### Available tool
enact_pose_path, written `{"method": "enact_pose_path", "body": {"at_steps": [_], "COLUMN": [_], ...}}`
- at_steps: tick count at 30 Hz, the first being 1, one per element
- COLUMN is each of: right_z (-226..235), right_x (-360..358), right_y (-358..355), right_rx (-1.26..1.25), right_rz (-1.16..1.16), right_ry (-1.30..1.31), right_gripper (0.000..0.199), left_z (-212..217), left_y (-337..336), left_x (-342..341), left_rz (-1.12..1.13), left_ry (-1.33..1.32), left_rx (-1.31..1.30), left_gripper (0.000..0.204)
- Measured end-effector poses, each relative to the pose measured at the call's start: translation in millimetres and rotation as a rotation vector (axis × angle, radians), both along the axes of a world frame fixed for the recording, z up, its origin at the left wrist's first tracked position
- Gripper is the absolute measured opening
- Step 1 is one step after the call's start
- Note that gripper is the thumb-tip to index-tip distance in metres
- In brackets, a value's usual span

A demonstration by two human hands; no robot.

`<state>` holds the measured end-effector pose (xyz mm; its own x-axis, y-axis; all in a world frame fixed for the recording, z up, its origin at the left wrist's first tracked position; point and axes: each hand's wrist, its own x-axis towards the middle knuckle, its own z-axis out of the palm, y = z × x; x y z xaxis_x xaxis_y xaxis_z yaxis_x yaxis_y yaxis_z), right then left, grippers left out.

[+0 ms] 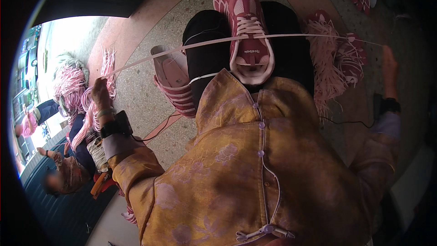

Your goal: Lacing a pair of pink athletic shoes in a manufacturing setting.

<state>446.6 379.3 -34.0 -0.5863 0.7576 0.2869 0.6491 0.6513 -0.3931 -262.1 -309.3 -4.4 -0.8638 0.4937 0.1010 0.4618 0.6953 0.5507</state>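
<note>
A pink and dark red sneaker rests between my knees, its opening toward me. White laces criss-cross its tongue. A long pale pink shoelace stretches taut across the top of the lacing, out to both sides. I cannot tell whether it passes through the eyelets. My left hand is closed on one end, far out to the left. Out at the right, my right hand pinches the other end; its fingertips are dim.
Another pink shoe lies on the speckled floor beside my left leg. Bundles of pink laces hang at the left, near another person. More laces and red-pink shoes lie at the right. Thin cables run from my wrist straps.
</note>
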Motion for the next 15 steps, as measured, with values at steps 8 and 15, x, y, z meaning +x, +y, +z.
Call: {"method": "enact_pose_path", "body": {"at_steps": [8, 15], "right_z": [-24, 34], "right_x": [-34, -207], "right_y": [-41, -225], "right_rx": [-0.773, -1.893], "right_rz": [-0.399, 0.046], "right_ry": [0.234, 0.289], "right_gripper": [0.040, 0.016], "left_z": [4, 19], "left_y": [104, 229], "left_x": [68, 215], "left_rz": [0.149, -0.520], "left_ry": [-0.718, -0.997], "left_rx": [-0.012, -0.375], "left_gripper": [0.015, 0.023]}}
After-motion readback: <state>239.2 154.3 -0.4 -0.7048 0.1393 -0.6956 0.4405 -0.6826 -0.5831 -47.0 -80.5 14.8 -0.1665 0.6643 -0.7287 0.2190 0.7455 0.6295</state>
